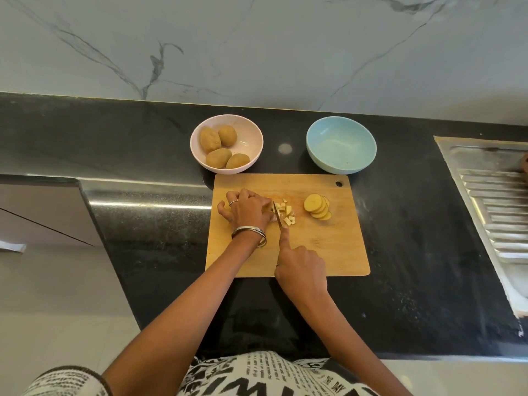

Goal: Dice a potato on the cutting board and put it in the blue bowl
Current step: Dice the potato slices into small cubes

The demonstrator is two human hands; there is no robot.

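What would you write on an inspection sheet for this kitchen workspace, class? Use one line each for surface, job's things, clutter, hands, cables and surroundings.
Surface: black countertop bearing a wooden cutting board.
Job's things: potato cubes and a fanned stack of potato slices on the board; knife blade down among the pieces; blue bowl behind the board, no potato in it.
Clutter: pink bowl holding four whole potatoes.
Hands: left hand curled over potato pieces beside the blade; right hand grips the knife handle, forefinger along the spine.
Cables: nothing seen.
Surroundings: marble wall behind; steel drainboard at right.
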